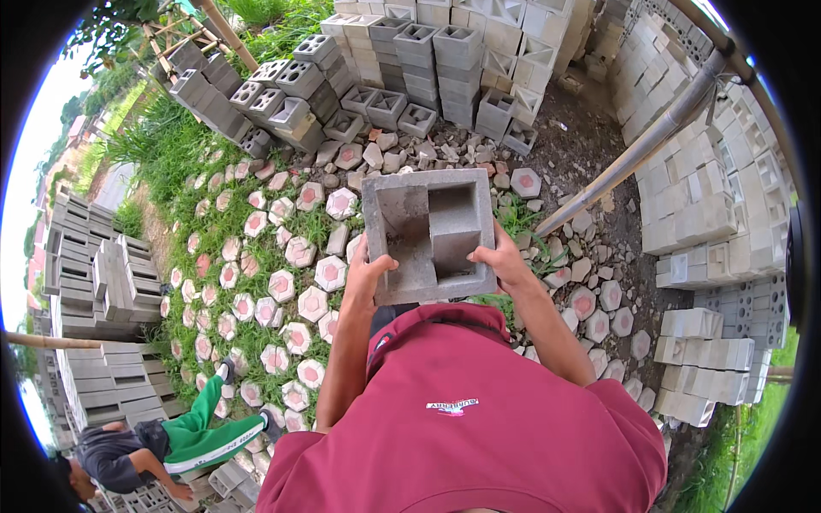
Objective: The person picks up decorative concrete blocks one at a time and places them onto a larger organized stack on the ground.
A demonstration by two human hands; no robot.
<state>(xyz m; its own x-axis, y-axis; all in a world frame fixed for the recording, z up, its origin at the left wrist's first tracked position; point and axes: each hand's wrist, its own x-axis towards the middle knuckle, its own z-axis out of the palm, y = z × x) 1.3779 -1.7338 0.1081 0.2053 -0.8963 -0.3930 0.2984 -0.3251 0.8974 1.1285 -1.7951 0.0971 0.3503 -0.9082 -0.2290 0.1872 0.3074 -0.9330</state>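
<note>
A square grey concrete block (pixel 402 286) is held out in front of my chest, its hollow side facing up toward me. Inside it, a stepped divider parts a shallow recess from deeper hollows. My left hand (pixel 369 272) grips the lower left edge, thumb hooked over the rim. On the opposite side my right hand (pixel 505 261) clasps the right edge, its thumb also over the rim. The fingers of both hands are mostly hidden behind the block's sides.
Hexagonal pavers (pixel 331 274) with reddish centres lie in grass at left. Ahead stand stacks of hollow blocks (pixel 416 64) beyond broken rubble (pixel 389 158). A slanting bamboo pole (pixel 624 158) crosses at right, before pale block stacks (pixel 688 205). Another person (pixel 154 440) bends by blocks at lower left.
</note>
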